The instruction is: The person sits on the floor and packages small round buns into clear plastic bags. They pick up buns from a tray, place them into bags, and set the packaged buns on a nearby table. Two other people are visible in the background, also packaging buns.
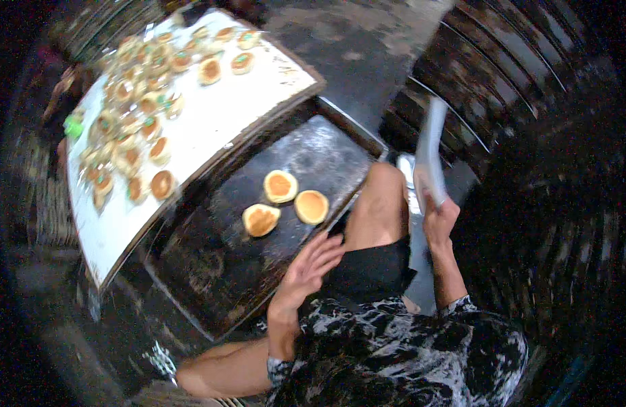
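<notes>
My right hand (440, 221) grips a pale, flat, slightly bent object (432, 142). Motion blur hides what exactly it is. Fingers spread and holding nothing, my left hand (313, 262) hovers by the near rim of a dark metal baking tray (191, 274). Three round flat buns with browned tops lie close together on that tray: one at the back (281, 186), another at the right (311, 207) and the third at the left (261, 220).
Beyond the tray stands a white-topped table (231, 112) with a raised brown edge. Many buns (135, 102), several visibly in clear wrapping, cover its left part. At its far left is a bright green object (73, 126). Slatted dark racks or furniture (496, 66) are at the right.
</notes>
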A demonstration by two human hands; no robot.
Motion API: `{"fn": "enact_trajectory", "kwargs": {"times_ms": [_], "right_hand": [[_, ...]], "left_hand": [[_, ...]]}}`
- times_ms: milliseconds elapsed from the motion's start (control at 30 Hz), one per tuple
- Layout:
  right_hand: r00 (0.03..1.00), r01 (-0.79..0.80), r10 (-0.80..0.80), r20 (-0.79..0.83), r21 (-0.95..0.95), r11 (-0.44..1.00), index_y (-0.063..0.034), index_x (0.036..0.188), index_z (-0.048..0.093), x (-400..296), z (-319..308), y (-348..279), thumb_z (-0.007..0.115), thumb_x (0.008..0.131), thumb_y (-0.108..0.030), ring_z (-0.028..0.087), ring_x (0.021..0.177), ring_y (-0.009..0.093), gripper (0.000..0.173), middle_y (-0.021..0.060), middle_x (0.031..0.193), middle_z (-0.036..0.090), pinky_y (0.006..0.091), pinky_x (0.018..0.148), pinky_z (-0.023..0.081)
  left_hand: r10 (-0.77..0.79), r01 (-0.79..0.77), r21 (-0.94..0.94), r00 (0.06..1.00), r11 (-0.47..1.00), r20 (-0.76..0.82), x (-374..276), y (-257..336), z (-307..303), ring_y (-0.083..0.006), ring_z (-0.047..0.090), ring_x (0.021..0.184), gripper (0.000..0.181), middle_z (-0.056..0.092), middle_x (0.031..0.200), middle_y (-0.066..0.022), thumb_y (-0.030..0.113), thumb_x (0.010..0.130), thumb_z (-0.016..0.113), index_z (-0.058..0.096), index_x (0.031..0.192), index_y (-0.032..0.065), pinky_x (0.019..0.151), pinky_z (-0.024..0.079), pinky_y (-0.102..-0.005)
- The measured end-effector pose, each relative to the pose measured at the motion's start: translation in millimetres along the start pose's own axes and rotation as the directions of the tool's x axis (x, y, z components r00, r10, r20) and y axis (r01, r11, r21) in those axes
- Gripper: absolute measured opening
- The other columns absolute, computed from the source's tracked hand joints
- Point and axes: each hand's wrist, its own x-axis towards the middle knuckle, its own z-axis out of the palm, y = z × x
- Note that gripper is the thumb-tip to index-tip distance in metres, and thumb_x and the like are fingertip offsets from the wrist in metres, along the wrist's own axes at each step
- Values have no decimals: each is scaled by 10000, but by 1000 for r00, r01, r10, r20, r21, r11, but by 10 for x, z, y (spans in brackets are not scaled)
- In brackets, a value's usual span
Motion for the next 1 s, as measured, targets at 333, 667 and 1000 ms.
{"fn": "enact_trajectory", "kwargs": {"times_ms": [333,667,1000], "right_hand": [[155,349,-920,360,851,392,-71,1082,527,-464,1439,-1911,624,665,-274,441,1114,277,473,101,1184,485,407,939,351],[371,581,-473,799,198,790,-160,1218,432,-731,2977,-1332,477,800,-424,200,1247,354,496,118,1303,334,497,1001,166],[10,-637,-345,939,272,721,27,1124,456,-1021,2480,-1619,649,739,-228,547,837,131,501,62,961,578,287,721,440]], "left_hand": [[373,-602,50,425,797,-825,-831,-236,-1449,-269,541,901,498,524,1024,-154,-79,682,534,390,1159,-60,796,449,-373],[378,-593,282,42,754,-925,-1580,-124,-1556,-257,521,885,464,505,981,-125,-68,712,540,392,1151,-43,801,414,-379],[350,54,430,495,901,-796,-847,-178,-1936,-316,437,1078,886,366,1226,-219,144,667,696,97,1298,-25,908,355,-401]]}}
